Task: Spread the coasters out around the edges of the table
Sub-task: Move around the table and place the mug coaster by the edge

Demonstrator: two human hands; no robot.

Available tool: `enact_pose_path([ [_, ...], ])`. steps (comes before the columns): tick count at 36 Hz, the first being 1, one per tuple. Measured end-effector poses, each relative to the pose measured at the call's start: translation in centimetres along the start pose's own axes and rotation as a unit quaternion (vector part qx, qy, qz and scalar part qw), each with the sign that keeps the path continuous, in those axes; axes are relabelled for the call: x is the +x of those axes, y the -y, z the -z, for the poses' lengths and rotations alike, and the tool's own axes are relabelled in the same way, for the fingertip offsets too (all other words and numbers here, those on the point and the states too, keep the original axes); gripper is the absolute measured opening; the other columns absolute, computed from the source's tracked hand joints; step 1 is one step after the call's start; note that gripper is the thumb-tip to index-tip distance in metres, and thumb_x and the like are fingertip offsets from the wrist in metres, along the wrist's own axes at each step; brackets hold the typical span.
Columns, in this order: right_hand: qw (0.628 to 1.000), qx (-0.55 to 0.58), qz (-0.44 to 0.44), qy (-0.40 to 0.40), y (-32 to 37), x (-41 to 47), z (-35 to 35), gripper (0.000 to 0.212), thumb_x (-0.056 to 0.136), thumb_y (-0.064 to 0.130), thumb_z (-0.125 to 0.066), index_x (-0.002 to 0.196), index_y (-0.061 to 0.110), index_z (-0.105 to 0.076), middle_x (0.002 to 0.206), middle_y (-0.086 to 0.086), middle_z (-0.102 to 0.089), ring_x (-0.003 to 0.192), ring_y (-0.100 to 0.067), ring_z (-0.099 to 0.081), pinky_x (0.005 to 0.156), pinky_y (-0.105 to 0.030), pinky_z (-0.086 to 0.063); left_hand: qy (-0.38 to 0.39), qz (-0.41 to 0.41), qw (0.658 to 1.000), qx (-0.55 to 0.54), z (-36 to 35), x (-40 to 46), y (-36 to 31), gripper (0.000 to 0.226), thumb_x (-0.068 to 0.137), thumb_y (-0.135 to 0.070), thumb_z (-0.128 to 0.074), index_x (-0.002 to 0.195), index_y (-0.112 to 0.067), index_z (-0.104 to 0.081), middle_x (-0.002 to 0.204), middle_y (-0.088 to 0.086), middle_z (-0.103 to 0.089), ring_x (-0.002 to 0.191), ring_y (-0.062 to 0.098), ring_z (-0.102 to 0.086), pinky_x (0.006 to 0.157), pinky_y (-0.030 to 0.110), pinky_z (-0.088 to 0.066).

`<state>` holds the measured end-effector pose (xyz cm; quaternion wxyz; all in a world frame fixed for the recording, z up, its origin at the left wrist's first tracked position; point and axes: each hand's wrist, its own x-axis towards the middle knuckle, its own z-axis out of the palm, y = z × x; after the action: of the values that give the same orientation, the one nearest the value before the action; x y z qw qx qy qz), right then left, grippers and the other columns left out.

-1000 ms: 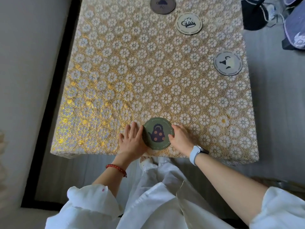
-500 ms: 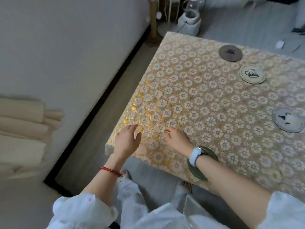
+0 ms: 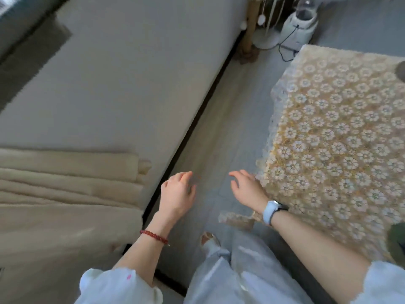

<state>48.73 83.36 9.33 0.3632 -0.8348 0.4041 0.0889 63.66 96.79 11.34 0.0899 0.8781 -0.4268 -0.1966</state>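
Observation:
The table [image 3: 333,137] with its gold flower-patterned cloth fills the right side of the head view. A dark green coaster [image 3: 397,242] peeks in at the right edge, near the table's front, mostly cut off. Another dark coaster [image 3: 401,70] shows as a sliver at the far right edge. My left hand [image 3: 178,194] hovers over the floor left of the table, fingers apart, holding nothing. My right hand [image 3: 246,187] is by the table's near left corner, fingers spread and empty, with a white watch on the wrist.
A pale wall and dark baseboard [image 3: 197,128] run along the left. Folded beige curtain fabric [image 3: 65,183] hangs at lower left. A white appliance [image 3: 300,25] with a cord and a wooden post [image 3: 248,25] stand on the grey floor beyond the table.
The view has swung left, off the table. Both hands have left the green coaster and moved left past the table's corner; the coaster now lies at the right edge of view.

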Motion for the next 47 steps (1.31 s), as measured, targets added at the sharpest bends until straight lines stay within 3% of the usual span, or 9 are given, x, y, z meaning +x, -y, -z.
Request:
enact_pose_path([
  [10, 0.997, -0.006, -0.035, -0.072, 1.8, 8.5, 2.1, 0.034, 0.088, 0.016, -0.043, 0.121, 0.012, -0.052, 0.125, -0.011, -0.055, 0.115, -0.032, -0.048, 0.098, -0.043, -0.041, 0.063, -0.072, 0.995, 0.019, 3.1, 11.3, 0.8, 0.042, 0.089, -0.027, -0.047, 0.129, -0.015, -0.045, 0.134, 0.007, -0.05, 0.124, 0.029, -0.044, 0.102, 0.041, -0.034],
  [17, 0.988, 0.034, -0.092, -0.116, 1.4, 17.6, 4.9, 0.033, 0.088, 0.017, -0.045, 0.119, 0.012, -0.054, 0.122, -0.012, -0.057, 0.113, -0.033, -0.049, 0.096, -0.041, -0.042, 0.102, -0.109, 0.984, 0.096, 6.1, 23.8, 0.2, 0.04, 0.09, -0.027, -0.044, 0.127, -0.013, -0.043, 0.133, 0.009, -0.048, 0.122, 0.032, -0.042, 0.102, 0.045, -0.033],
  [21, 0.983, 0.033, -0.132, -0.122, 1.1, 22.0, 7.7, 0.036, 0.087, 0.02, -0.044, 0.122, 0.014, -0.051, 0.123, -0.011, -0.057, 0.114, -0.033, -0.048, 0.095, -0.041, -0.041, 0.142, -0.134, 0.972, 0.132, 7.7, 30.9, -2.3, 0.051, 0.091, -0.033, -0.043, 0.137, -0.016, -0.032, 0.142, 0.007, -0.038, 0.127, 0.03, -0.035, 0.107, 0.045, -0.027],
  [28, 0.964, 0.052, -0.202, -0.166, -1.0, 26.5, 14.5, 0.041, 0.089, 0.022, -0.042, 0.129, 0.016, -0.044, 0.134, -0.009, -0.048, 0.124, -0.028, -0.039, 0.102, -0.043, -0.033, 0.17, -0.226, 0.948, 0.146, 7.8, 41.0, -10.0, 0.053, 0.09, -0.032, -0.044, 0.139, -0.016, -0.03, 0.143, 0.007, -0.036, 0.13, 0.028, -0.032, 0.107, 0.045, -0.027],
  [38, 0.885, 0.112, -0.361, -0.273, -8.6, 28.2, 22.9, 0.036, 0.087, 0.016, -0.044, 0.122, 0.011, -0.051, 0.129, -0.014, -0.051, 0.118, -0.034, -0.044, 0.098, -0.043, -0.039, 0.232, -0.405, 0.872, 0.148, 4.0, 50.3, -25.1, 0.049, 0.091, -0.035, -0.043, 0.137, -0.02, -0.034, 0.142, 0.006, -0.039, 0.129, 0.028, -0.034, 0.106, 0.044, -0.029],
  [44, 0.795, 0.219, -0.47, -0.315, -12.1, 28.1, 26.4, 0.035, 0.088, 0.017, -0.04, 0.121, 0.01, -0.05, 0.125, -0.013, -0.05, 0.119, -0.03, -0.044, 0.1, -0.049, -0.041, 0.267, -0.523, 0.791, 0.168, 2.1, 55.3, -34.6, 0.049, 0.091, -0.033, -0.043, 0.137, -0.018, -0.034, 0.143, 0.006, -0.038, 0.132, 0.027, -0.032, 0.109, 0.046, -0.026],
  [47, 0.746, 0.273, -0.495, -0.352, -13.7, 28.1, 28.1, 0.026, 0.088, 0.012, -0.042, 0.111, 0.007, -0.054, 0.116, -0.013, -0.056, 0.112, -0.028, -0.048, 0.101, -0.045, -0.04, 0.276, -0.561, 0.758, 0.187, 1.1, 57.0, -39.2, 0.049, 0.091, -0.033, -0.043, 0.136, -0.018, -0.035, 0.143, 0.006, -0.038, 0.134, 0.027, -0.03, 0.111, 0.047, -0.026],
])
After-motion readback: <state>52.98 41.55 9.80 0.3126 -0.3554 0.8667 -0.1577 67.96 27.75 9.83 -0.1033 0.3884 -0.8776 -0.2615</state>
